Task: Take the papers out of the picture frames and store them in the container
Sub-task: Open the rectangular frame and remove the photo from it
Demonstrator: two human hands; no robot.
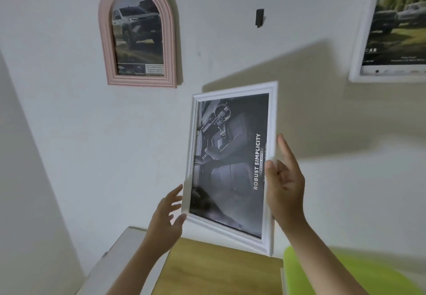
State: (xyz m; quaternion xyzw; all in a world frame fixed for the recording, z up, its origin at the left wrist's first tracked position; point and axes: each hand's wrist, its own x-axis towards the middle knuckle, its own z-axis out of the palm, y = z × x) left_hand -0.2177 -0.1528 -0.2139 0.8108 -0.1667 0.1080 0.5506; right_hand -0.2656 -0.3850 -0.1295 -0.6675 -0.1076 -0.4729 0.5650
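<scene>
White picture frame (230, 163) with a dark car-interior paper (230, 156) inside is held up in front of the wall, above the wooden counter (216, 269). The right hand (284, 186) grips its right edge; the left hand (167, 216), fingers loosely spread, touches its lower left edge

White rectangular frame (232, 163) at centre frame, tilted, held off the wall; dark car-interior paper (230, 161) inside, text "ROBUST SIMPLICITY" sideways. Pink arched frame (138, 32) upper left on wall, truck paper (137, 34) inside. White frame (359, 41) at right edge, paper (401, 23) inside.
</scene>
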